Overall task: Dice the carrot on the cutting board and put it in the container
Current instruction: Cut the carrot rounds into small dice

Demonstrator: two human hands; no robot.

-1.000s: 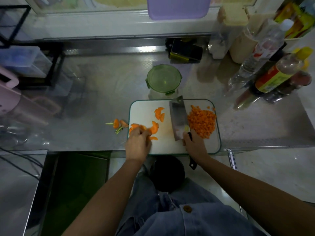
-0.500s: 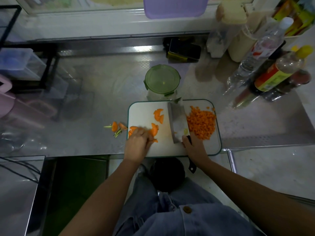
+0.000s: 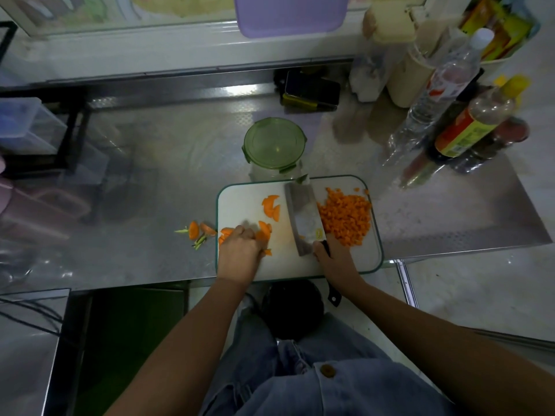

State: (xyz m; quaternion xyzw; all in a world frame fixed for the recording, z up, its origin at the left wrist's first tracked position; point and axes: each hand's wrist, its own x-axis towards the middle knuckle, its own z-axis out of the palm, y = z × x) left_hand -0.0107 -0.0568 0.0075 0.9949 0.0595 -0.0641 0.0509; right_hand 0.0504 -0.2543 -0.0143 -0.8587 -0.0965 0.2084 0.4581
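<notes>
A white cutting board (image 3: 240, 195) with a green rim lies at the counter's front edge. A heap of diced carrot (image 3: 345, 216) covers its right part. Carrot slices (image 3: 270, 205) lie near the middle, and more slices (image 3: 264, 231) sit at the fingertips of my left hand (image 3: 238, 250), which is curled over them at the board's left side. My right hand (image 3: 332, 256) grips the black handle of a cleaver (image 3: 303, 216); its blade rests between the slices and the dice. A glass container with a green lid (image 3: 274, 144) stands just behind the board.
Carrot ends with green stems (image 3: 196, 231) lie on the steel counter left of the board. Bottles (image 3: 468, 130) stand at the back right, a dark box (image 3: 310, 91) at the back, and plastic bins (image 3: 27, 127) at the left.
My left hand has shifted slightly over the slices at the board's left. The cleaver and my right hand have barely moved.
</notes>
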